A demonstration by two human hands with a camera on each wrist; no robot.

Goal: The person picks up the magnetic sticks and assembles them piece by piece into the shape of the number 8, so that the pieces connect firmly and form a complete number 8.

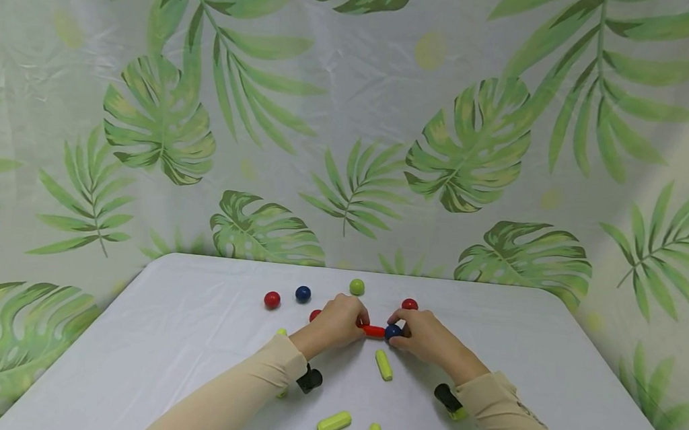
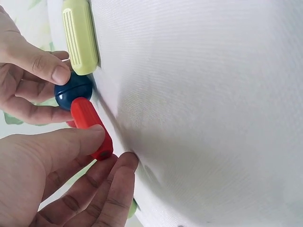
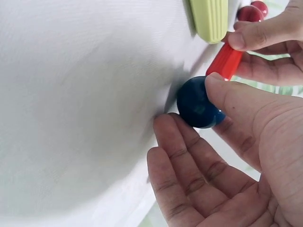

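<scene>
Well inside side edges [image 1: 87,338]: both hands [image 1: 339,321] [image 1: 432,339]

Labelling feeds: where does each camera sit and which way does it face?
Head: on the head, facing forward and down over the table; both sleeves, left hand and right hand show.
Left wrist: worn there, facing the red rod; left hand near, right beyond.
Right wrist: worn there, facing the blue ball; hands reversed.
Both wrist views share the rod and ball.
</scene>
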